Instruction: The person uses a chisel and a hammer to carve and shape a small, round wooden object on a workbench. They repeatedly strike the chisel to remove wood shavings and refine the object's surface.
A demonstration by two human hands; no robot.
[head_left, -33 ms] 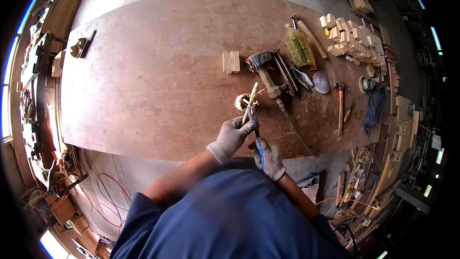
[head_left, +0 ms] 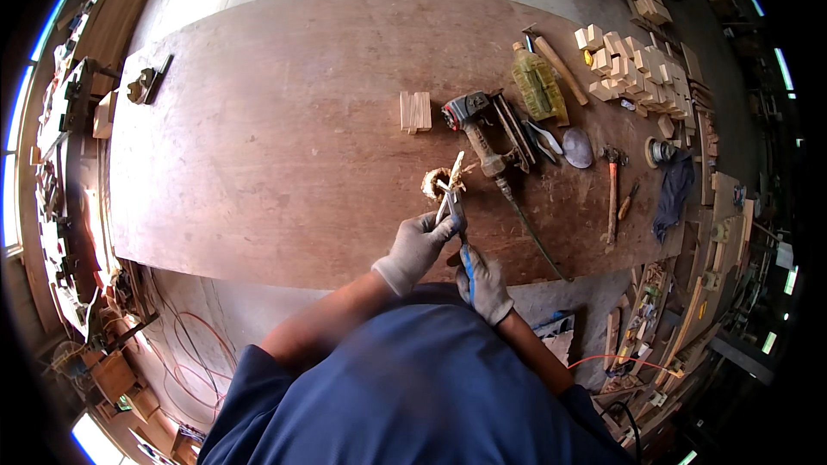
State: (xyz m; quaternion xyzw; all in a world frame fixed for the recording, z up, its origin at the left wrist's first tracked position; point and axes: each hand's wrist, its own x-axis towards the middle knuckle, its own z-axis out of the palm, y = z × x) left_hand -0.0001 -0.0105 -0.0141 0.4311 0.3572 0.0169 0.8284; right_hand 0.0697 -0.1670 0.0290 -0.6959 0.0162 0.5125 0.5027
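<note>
Both my hands wear pale grey gloves and meet over the near edge of a large brown wooden tabletop (head_left: pixel 276 146). My right hand (head_left: pixel 484 286) is closed on the blue handles of a pair of pliers (head_left: pixel 457 222). The pliers' jaws point away from me. My left hand (head_left: pixel 415 250) grips just below the jaws, at the base of a thin light wooden stick (head_left: pixel 454 170) that stands out of them. A small loop of frayed twine (head_left: pixel 433 182) hangs around the stick's lower part, just above the table.
A pneumatic nailer (head_left: pixel 472 123) with its hose lies just beyond the hands. Small wood blocks (head_left: pixel 415 110) sit to its left. To the right are a yellow-green bottle (head_left: pixel 538 82), a pile of wood offcuts (head_left: pixel 633 69), a hammer (head_left: pixel 612 189) and a dark cloth (head_left: pixel 676 189).
</note>
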